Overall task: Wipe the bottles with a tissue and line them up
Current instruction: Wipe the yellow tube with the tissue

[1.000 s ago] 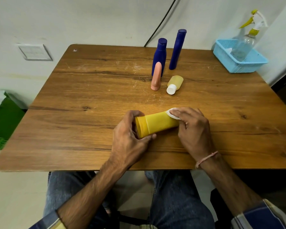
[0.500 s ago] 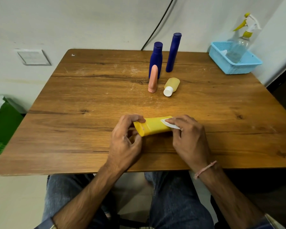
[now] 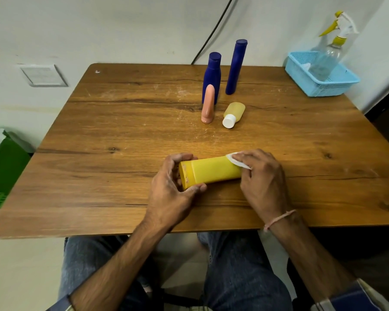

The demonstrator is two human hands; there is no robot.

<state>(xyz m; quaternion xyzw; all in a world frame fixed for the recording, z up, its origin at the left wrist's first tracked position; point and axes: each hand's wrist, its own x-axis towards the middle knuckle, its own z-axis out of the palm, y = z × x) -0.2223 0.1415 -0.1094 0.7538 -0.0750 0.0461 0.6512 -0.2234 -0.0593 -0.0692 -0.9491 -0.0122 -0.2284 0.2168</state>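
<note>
Both forearms are reaching in over the near edge of the table (image 3: 99, 176). The left hand (image 3: 169, 191) is curling its fingers and thumb around the flat end of the yellow bottle (image 3: 211, 171), gripping it. The right hand (image 3: 263, 182), a thread band at its wrist, is pinching a white tissue (image 3: 236, 160) against the bottle's other end. The bottle is lying on its side near the middle of the near edge, its flat end showing a scuffed, reddish rim. Farther back, toward the far edge, a peach bottle (image 3: 208, 104) is standing beside a small yellowish bottle (image 3: 234, 114) lying with its white cap toward the person. Behind them two blue bottles (image 3: 211, 75) are standing upright. A blue basket (image 3: 319, 79) is sitting at the far right corner.
</note>
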